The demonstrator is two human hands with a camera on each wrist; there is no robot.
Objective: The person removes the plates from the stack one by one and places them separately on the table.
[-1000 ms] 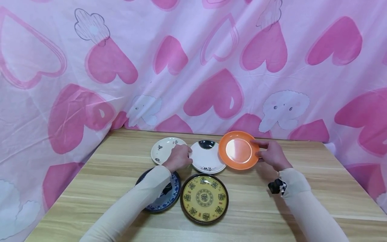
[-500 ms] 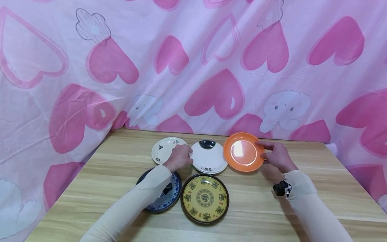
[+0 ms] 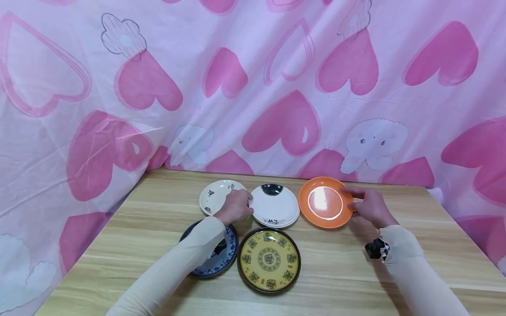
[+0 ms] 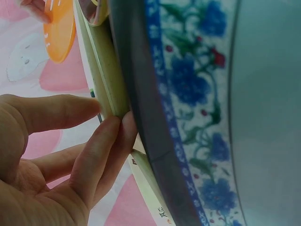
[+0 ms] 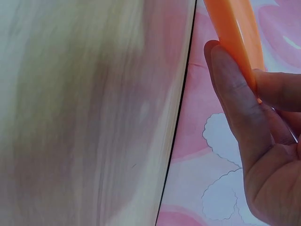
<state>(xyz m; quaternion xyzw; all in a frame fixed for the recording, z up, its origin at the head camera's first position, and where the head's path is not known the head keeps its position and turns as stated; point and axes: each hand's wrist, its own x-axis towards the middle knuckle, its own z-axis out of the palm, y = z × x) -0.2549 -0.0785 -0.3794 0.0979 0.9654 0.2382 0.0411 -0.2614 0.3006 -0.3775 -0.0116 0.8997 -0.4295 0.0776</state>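
My right hand point(image 3: 369, 204) pinches the right rim of an orange plate point(image 3: 326, 202) between thumb and fingers; the right wrist view also shows this orange plate point(image 5: 242, 33) in the fingers. I cannot tell whether the plate touches the table. Just left of it lie white plates point(image 3: 274, 204), apparently stacked, with a black patch at the far rim. My left hand point(image 3: 234, 206) pinches their left edge, and in the left wrist view the left hand's fingertips point(image 4: 96, 146) meet that rim. Behind the left hand, a white plate with small black drawings point(image 3: 215, 195) is partly covered.
A yellow plate with a dark rim point(image 3: 269, 261) lies in front of the white plates. To its left, a blue-patterned plate point(image 3: 227, 256) is partly under the left forearm. The wooden table point(image 3: 356, 281) ends at a pink heart-patterned cloth point(image 3: 284, 123) at the back.
The orange plate has moved right and a little nearer in my right hand, from overlapping the white plates in view to beside them. My left hand has stayed in place.
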